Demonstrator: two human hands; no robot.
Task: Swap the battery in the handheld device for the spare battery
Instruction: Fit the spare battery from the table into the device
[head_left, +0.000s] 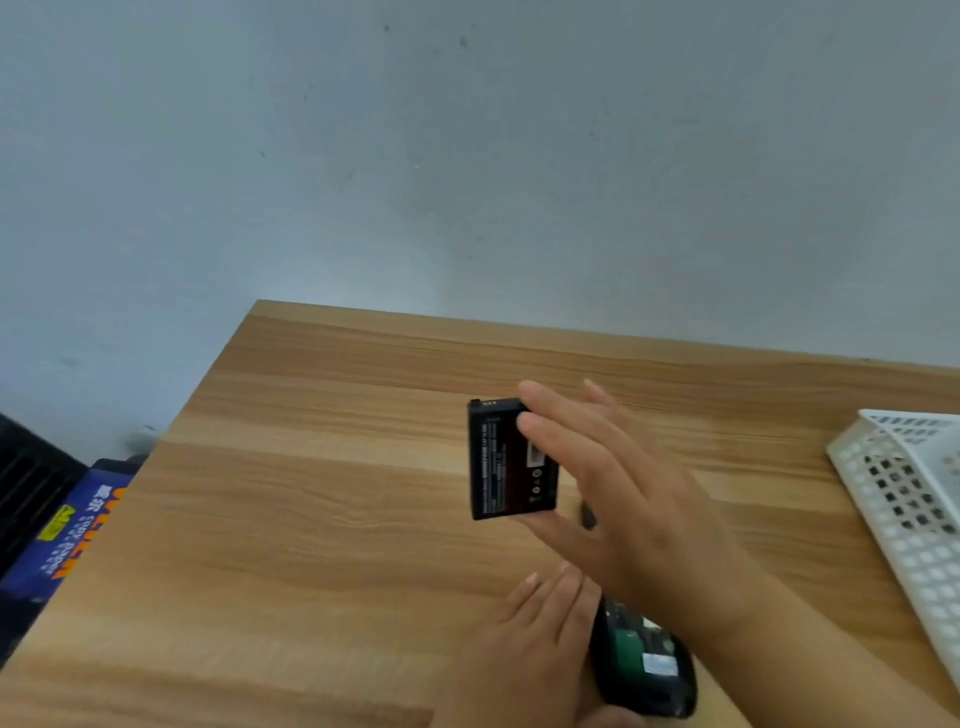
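My right hand (618, 493) holds a flat black battery (506, 460) with a printed label between thumb and fingers, above the middle of the wooden table (311, 493). The battery stands nearly on edge, label toward me. Lower down, the black handheld device (644, 662) lies on the table with its back open, showing a green board and a white sticker inside the bay. My left hand (535, 649) rests against the device's left side, fingers together. A small dark object (588, 516) shows just behind my right thumb; I cannot tell what it is.
A white perforated plastic basket (909, 499) stands at the table's right edge. Off the table's left side sits a blue box of copy paper (72, 530) beside a dark object. A pale wall runs behind the table's far edge.
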